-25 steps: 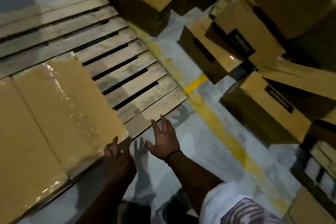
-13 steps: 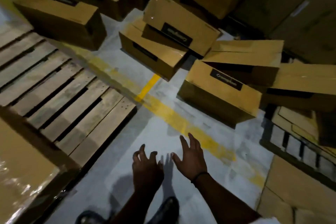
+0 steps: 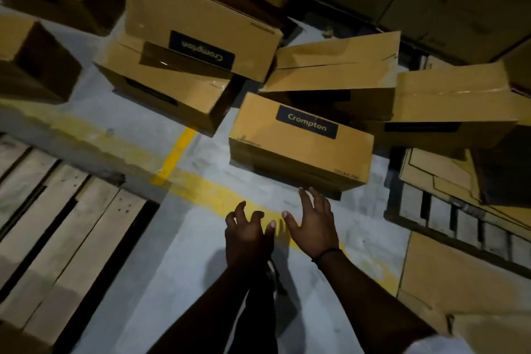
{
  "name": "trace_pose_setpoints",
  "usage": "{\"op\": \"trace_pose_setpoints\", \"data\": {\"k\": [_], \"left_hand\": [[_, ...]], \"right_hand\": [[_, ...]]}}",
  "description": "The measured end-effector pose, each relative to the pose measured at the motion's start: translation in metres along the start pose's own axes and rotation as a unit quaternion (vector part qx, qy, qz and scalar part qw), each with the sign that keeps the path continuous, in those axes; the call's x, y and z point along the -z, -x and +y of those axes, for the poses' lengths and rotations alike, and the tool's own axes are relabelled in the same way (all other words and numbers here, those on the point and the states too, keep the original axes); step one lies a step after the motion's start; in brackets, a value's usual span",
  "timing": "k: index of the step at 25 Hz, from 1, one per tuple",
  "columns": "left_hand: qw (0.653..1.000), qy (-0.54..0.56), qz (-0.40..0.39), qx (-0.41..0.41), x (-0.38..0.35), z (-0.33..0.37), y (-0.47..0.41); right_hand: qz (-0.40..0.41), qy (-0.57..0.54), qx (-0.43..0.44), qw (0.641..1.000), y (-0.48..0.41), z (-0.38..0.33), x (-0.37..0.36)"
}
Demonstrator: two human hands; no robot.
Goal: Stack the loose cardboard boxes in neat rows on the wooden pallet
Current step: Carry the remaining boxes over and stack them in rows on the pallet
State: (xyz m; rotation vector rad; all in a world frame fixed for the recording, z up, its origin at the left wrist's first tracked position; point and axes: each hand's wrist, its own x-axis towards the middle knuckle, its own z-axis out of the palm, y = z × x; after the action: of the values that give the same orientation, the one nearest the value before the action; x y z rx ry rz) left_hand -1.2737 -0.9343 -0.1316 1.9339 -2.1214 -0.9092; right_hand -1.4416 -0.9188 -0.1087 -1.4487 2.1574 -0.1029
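Currently, L hand (image 3: 248, 236) and R hand (image 3: 313, 227) are both released, grasping nothing, above the floor (image 3: 184, 267). R fingers straight, tips just beside lower edge of nearest cardboard box (image 3: 301, 152), marked "Crompton"; contact unclear. L fingers half-bent, spread. Box sits on floor w/ other loose boxes (image 3: 201, 23) behind it. Wooden pallet (image 3: 57, 238) lies at left, well apart.

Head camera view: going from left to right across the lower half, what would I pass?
First the wooden pallet, then the left hand, then the right hand, and last the dark slatted pallet at the right edge.
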Motion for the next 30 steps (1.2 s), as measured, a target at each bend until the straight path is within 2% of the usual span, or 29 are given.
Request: {"op": "trace_pose_setpoints", "data": {"k": [2,4,11,14,16,18,20,24,28,30], "left_hand": [[1.000,-0.024,-0.014,0.004,-0.021,0.021,-0.035],[0.997,-0.041,-0.065,0.031,-0.024,0.048,-0.065],[0.994,-0.029,-0.100,0.034,-0.025,0.121,-0.166],[0.994,-0.038,-0.088,0.053,-0.045,0.137,-0.201],[0.993,-0.036,-0.086,0.071,-0.064,0.148,-0.221],[0.990,-0.015,-0.089,0.112,-0.087,0.162,-0.238],[0.984,0.022,-0.089,0.151,-0.110,0.176,-0.250],[0.970,0.068,-0.025,0.234,-0.149,0.195,-0.261],[0.947,0.112,-0.021,0.300,-0.171,0.214,-0.244],[0.941,0.140,-0.012,0.309,-0.174,0.221,-0.233]], "right_hand": [[-0.024,0.004,-0.009,1.000,-0.038,0.021,0.012],[-0.042,0.012,-0.008,0.999,-0.071,0.038,0.035],[-0.028,0.030,-0.007,0.999,-0.200,0.075,0.110],[-0.060,0.044,0.018,0.997,-0.260,0.088,0.107],[-0.114,0.058,0.039,0.991,-0.300,0.096,0.095],[-0.165,0.074,0.059,0.982,-0.338,0.101,0.081],[-0.180,0.077,0.088,0.977,-0.365,0.107,0.068],[-0.203,0.135,0.125,0.962,-0.400,0.136,0.067],[-0.276,0.170,0.152,0.934,-0.410,0.157,0.082],[-0.262,0.182,0.179,0.931,-0.395,0.158,0.083]]}}
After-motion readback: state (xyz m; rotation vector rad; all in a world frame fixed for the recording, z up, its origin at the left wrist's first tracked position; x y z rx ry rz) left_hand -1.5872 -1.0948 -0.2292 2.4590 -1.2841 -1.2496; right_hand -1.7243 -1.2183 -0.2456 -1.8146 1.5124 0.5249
